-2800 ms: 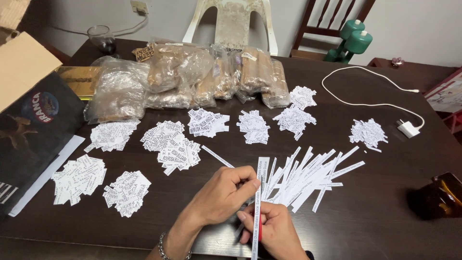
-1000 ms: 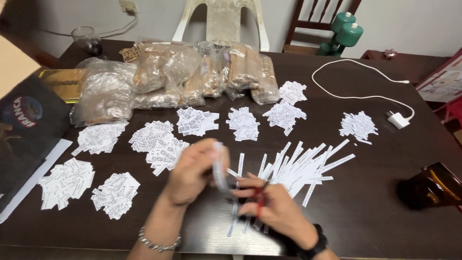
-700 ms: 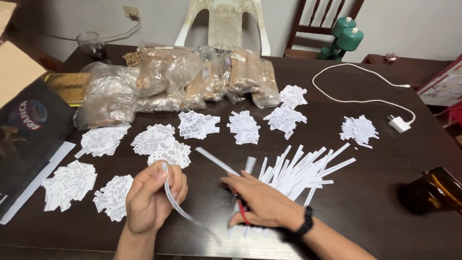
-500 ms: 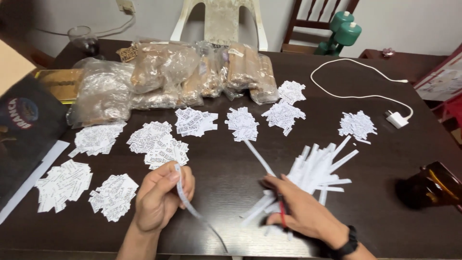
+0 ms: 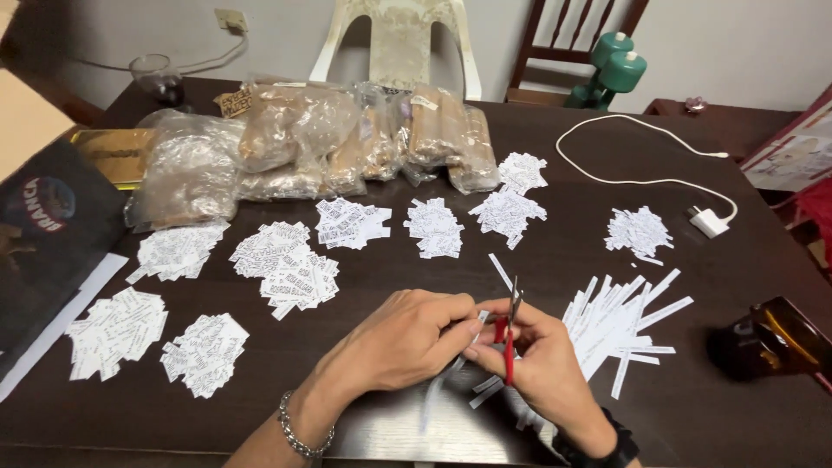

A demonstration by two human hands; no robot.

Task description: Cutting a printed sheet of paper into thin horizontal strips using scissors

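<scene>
My right hand [image 5: 539, 366] grips red-handled scissors [image 5: 509, 334], blades pointing up and away from me. My left hand [image 5: 400, 338] pinches a narrow white paper strip [image 5: 453, 368] right beside the blades; the strip hangs down toward me under the hands. A fan of long white paper strips [image 5: 620, 319] lies just right of my right hand. A few short cut pieces [image 5: 487, 392] lie on the dark wooden table [image 5: 381, 277] below the hands.
Several piles of small printed paper slips [image 5: 286, 264] spread across the table's left and middle. Clear bags of brown goods [image 5: 303, 147] line the far side. A white charger cable [image 5: 650, 178] lies far right, a brown glass bottle [image 5: 767, 342] at right, a dark box [image 5: 43, 234] at left.
My hands, apart half a second ago, have come together at the table's middle. The left hand brought its strip to the scissors in the right hand.
</scene>
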